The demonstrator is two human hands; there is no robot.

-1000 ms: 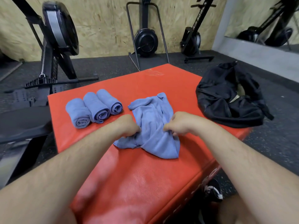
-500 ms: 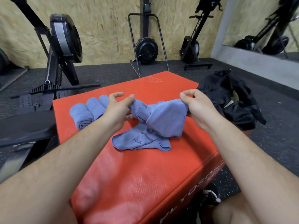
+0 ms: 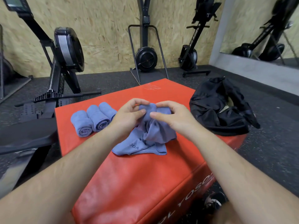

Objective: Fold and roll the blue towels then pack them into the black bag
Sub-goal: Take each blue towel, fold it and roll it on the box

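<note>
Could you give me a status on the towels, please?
Left hand and right hand pinching loose towel, tail on red box. Three rolled towels done. Nothing between towel and black bag.

Bare left forearm [image 3: 72, 160], bare right forearm [image 3: 226, 159], bare leg [image 3: 239, 215], black-and-white shoe [image 3: 214, 201]

The left hand [image 3: 129, 116] and right hand [image 3: 172, 118] cover the top of the loose blue towel [image 3: 157, 135]; a fold swallows the start of its printed word. The left hand hides the end of the rolled towel [image 3: 106, 109] beside it. Something pale inside the black bag [image 3: 210, 113] is too dim to tell.
</note>
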